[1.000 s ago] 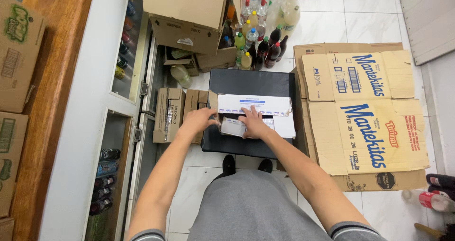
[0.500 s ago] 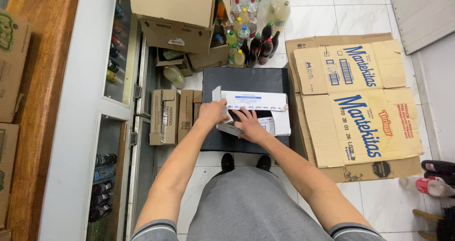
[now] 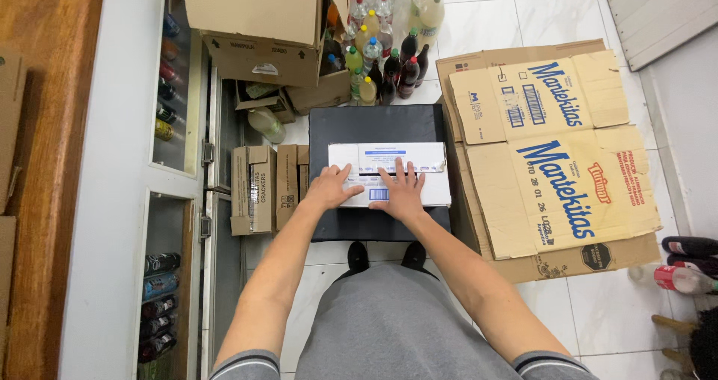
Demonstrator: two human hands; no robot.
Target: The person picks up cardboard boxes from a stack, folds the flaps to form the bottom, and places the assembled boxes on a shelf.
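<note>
White cardboard box point(image 3: 390, 172) with blue print lies flat on a black square platform point(image 3: 374, 126), and both hands press on its near half: the left hand point(image 3: 330, 189) rests open at the near left corner, the right hand point(image 3: 402, 191) lies beside it, fingers spread flat over the lid. Left of the platform stand small brown cartons point(image 3: 268, 185) beside a white cabinet point(image 3: 120, 200); a large flattened brown cardboard box point(image 3: 553, 148) lies right, and assorted plastic bottles point(image 3: 385, 43) crowd the far side.
</note>
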